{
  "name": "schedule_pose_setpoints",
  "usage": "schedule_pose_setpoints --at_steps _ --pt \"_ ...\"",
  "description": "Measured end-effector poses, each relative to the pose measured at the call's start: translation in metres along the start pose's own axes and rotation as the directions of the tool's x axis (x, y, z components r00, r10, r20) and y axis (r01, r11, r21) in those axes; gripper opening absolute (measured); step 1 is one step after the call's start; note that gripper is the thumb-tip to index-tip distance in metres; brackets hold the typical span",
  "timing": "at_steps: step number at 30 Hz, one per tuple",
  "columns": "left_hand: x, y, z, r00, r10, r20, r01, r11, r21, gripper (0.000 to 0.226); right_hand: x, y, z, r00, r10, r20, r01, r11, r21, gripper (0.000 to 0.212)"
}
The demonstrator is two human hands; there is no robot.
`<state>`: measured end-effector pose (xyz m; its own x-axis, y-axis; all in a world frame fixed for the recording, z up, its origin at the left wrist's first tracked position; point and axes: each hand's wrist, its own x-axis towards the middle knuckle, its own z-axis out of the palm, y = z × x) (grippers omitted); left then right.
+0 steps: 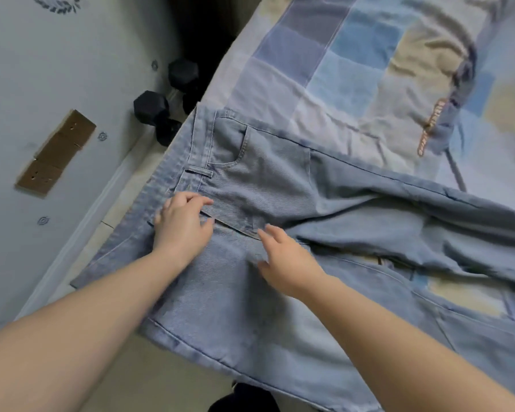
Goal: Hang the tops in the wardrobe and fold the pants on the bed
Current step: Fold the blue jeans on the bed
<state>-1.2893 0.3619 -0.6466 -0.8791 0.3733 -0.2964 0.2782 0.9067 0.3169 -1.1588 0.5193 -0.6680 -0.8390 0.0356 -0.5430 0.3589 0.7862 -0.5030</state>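
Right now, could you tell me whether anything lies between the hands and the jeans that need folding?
Nothing visible does. The left hand and right hand already rest with spread fingers directly on the jeans, near the fly, on the bed.

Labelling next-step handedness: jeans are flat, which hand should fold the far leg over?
Probably right. The right hand lies at the crotch of the jeans, nearer the legs; the left hand rests near the waistband.

Light-blue jeans (268, 179) lie spread across the bed (354, 69) with its patchwork cover.
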Motion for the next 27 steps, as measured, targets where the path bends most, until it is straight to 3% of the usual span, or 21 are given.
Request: schedule_pose_setpoints --at_steps 7,12,20,27 --pt "-0.07 0.139 0.063 0.981 0.161 0.106 -0.153 0.985 -0.085 0.028 -0.118 0.124 -0.014 0.986 0.151 -0.068 -0.151 0.988 0.013 0.062" --pt "-0.144 0.238 0.141 0.928 0.218 0.301 -0.212 0.976 -0.053 0.029 -0.249 0.244 0.007 0.943 0.332 -0.007 -0.332 0.942 0.055 0.064" --pt "-0.252 0.409 0.276 0.75 0.377 0.544 -0.437 0.899 -0.021 0.031 -0.448 0.441 0.061 0.731 0.681 0.03 -0.673 0.714 0.193 0.061" --pt "-0.297 0.478 0.364 0.609 0.379 0.697 -0.566 0.823 0.047 0.05 -0.497 0.534 0.104 0.618 0.783 0.074 -0.724 0.53 0.441 0.065"
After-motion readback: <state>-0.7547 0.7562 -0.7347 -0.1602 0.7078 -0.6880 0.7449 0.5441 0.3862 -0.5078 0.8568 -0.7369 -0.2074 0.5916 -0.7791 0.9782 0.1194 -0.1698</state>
